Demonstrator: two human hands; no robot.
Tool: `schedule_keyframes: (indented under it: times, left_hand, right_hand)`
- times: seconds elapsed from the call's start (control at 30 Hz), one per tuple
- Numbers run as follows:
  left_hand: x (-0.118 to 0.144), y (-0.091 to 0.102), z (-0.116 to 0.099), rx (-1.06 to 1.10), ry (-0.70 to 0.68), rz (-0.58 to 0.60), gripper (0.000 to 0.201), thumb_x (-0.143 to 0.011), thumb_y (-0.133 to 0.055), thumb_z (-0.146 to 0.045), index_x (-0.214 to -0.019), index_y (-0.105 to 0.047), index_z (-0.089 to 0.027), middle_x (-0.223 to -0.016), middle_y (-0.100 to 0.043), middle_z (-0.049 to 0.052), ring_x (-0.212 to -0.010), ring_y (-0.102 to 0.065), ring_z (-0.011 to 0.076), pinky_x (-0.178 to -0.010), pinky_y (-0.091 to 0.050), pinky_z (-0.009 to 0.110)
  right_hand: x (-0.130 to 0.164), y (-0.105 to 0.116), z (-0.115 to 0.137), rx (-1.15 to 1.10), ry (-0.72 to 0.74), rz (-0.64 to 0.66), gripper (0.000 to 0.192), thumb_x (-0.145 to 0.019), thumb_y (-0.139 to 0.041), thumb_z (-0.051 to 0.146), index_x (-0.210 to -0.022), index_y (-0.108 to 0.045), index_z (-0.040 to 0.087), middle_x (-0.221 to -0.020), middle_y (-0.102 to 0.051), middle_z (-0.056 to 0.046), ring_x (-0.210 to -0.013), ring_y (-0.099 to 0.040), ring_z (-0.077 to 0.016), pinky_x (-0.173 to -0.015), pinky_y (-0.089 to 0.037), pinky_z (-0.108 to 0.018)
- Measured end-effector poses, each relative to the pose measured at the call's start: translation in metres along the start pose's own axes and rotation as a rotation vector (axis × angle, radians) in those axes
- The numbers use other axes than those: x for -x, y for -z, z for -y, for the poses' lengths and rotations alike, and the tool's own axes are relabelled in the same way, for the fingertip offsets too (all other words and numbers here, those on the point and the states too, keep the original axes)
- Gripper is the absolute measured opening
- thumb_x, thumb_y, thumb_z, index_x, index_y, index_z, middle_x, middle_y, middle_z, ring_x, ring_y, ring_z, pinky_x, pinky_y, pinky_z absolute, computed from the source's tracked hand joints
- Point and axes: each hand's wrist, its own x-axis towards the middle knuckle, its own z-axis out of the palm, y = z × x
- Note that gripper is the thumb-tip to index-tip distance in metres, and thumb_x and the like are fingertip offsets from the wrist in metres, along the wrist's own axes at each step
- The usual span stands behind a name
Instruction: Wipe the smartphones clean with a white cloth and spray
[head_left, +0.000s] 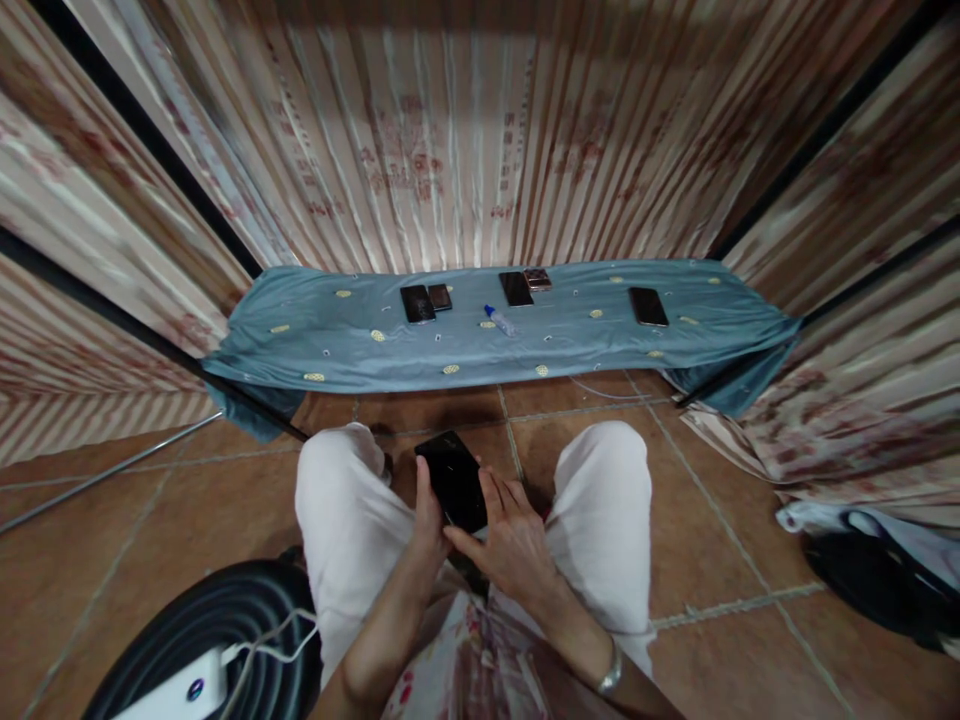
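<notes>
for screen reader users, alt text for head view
Left hand and right hand hold a flat, glossy black rectangular device between white trouser legs. Beyond, dark flat rectangles and a blue-capped clear bottle lie on blue patterned cloth.

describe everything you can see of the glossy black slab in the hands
The glossy black rectangular slab looks glassy, with small pale glints and no lit display. It is held slantwise between white trouser legs. The left grip holds its left edge; the right grip touches its right. Its underside is hidden.
</notes>
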Motion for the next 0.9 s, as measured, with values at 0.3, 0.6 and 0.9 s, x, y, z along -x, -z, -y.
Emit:
schedule_keyframes:
  times: [0.3, 0.6, 0.9]
  left_hand:
    - [0.007, -0.024, -0.031, 0.071, 0.038, 0.004, 0.079, -0.091, -0.024, -0.067, -0.130, -0.057, -0.006, -0.102, -0.074, 0.019, -0.096, -0.071, 0.0314, -0.089, -0.054, 0.047]
    - [0.005, -0.030, -0.030, 0.001, 0.051, 0.068, 0.080, -0.087, -0.034, -0.070, -0.135, -0.053, -0.009, -0.106, -0.074, 0.018, -0.097, -0.071, 0.0314, -0.088, -0.054, 0.046]
    - [0.009, -0.038, -0.031, -0.038, 0.039, 0.050, 0.078, -0.089, -0.029, -0.069, -0.131, -0.057, -0.010, -0.108, -0.073, 0.018, -0.098, -0.071, 0.0326, -0.083, -0.057, 0.046]
  right_hand:
    - [-0.013, 0.022, -0.040, -0.640, -0.345, 0.014, 0.051, -0.090, -0.047, 0.058, -0.113, -0.067, 0.017, -0.100, -0.074, -0.011, -0.081, -0.070, -0.0221, -0.077, -0.054, -0.036]
    - [-0.019, 0.023, -0.028, -1.340, -0.675, 0.420, 0.052, -0.064, -0.071, 0.068, -0.069, -0.065, 0.016, -0.053, -0.065, 0.000, -0.039, -0.045, -0.0068, -0.042, -0.028, -0.019]
    - [-0.016, 0.018, -0.020, -1.299, -0.667, 0.305, 0.049, -0.064, -0.071, 0.064, -0.062, -0.060, 0.017, -0.047, -0.059, 0.002, -0.042, -0.047, -0.0078, -0.043, -0.027, -0.019]
